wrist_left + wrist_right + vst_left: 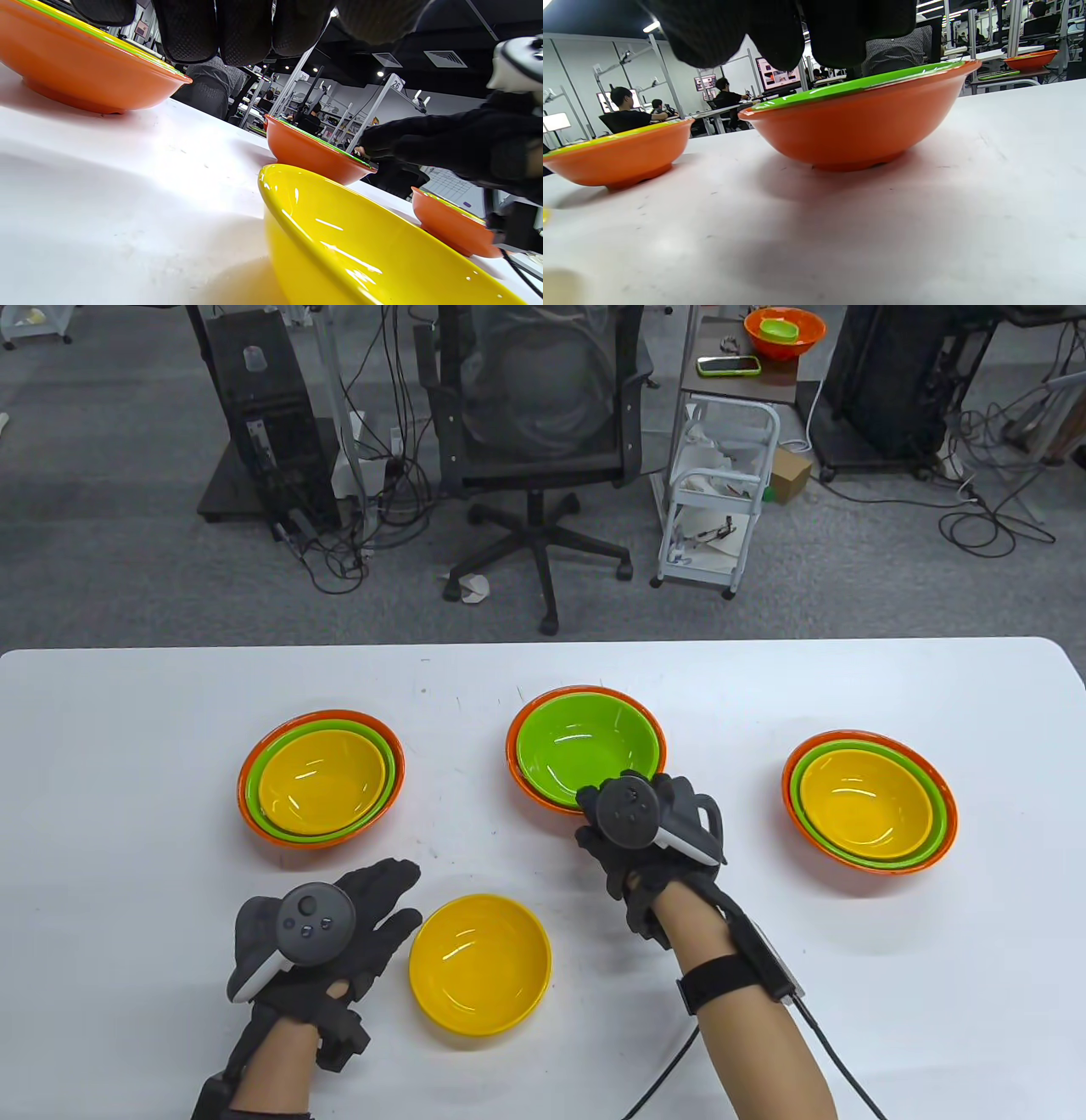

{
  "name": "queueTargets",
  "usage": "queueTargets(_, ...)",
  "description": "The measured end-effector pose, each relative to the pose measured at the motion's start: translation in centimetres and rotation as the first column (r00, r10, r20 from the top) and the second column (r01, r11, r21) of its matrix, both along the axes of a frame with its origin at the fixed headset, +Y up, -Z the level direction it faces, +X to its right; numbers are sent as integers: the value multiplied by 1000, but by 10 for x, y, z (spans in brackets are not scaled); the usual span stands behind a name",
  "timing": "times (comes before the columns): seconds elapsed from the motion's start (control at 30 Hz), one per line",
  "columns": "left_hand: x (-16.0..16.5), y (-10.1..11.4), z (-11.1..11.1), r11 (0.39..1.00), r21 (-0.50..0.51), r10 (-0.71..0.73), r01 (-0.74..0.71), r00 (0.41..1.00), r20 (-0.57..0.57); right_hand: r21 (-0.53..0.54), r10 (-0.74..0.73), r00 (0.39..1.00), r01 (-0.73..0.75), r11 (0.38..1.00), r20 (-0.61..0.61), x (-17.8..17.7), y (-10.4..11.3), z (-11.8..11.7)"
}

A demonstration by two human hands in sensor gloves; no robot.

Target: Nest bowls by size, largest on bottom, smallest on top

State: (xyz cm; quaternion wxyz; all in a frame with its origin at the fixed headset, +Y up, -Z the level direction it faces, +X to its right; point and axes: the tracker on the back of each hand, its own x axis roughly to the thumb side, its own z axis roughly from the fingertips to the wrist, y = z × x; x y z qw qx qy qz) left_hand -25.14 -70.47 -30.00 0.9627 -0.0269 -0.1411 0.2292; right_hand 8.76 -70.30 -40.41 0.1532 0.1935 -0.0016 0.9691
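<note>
A loose yellow bowl (479,963) sits near the table's front, also in the left wrist view (360,245). My left hand (394,903) lies open with fingers spread just left of it, not touching it. The middle stack is a green bowl (585,746) inside an orange bowl (517,776), also in the right wrist view (857,123). My right hand (653,806) reaches over that stack's near rim with fingers stretched out (424,140). The left stack (322,785) and the right stack (870,802) each hold yellow in green in orange.
The white table (764,687) ends a little beyond the bowls. An office chair (539,432) and a white cart (721,500) stand on the floor beyond it. A cable (840,1060) runs from my right forearm.
</note>
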Motion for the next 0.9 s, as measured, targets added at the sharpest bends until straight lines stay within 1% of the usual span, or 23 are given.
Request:
queueTargets(0.17,3,-2,-1,1000,-17,-12,12,1000,4,6,-45,999,45,999,-18,22,-1,33)
queueTargets(0.33,8,-5,-2,998,-46,-31,30,1000,0,1,-83,996,83,997,-26,41,-4,59)
queueTargets(0.47,14,-11,-4,992,-114,-60,59,998,-3,-9,-131,991,130,991,-23,54,-8,76)
queueTargets(0.53,17,-15,-5,985,-155,-81,79,997,-3,-28,-138,990,138,990,-22,57,-9,80)
queueTargets(0.63,21,-20,-7,974,-201,-105,103,994,0,-15,-167,986,166,986,-23,59,-8,83)
queueTargets(0.77,26,-28,-9,957,-256,-143,138,990,-3,-26,-169,985,168,985,-25,59,-10,84)
queueTargets(0.9,30,-34,-11,943,-284,-188,175,982,-17,-29,-177,984,176,984,-22,60,-9,86)
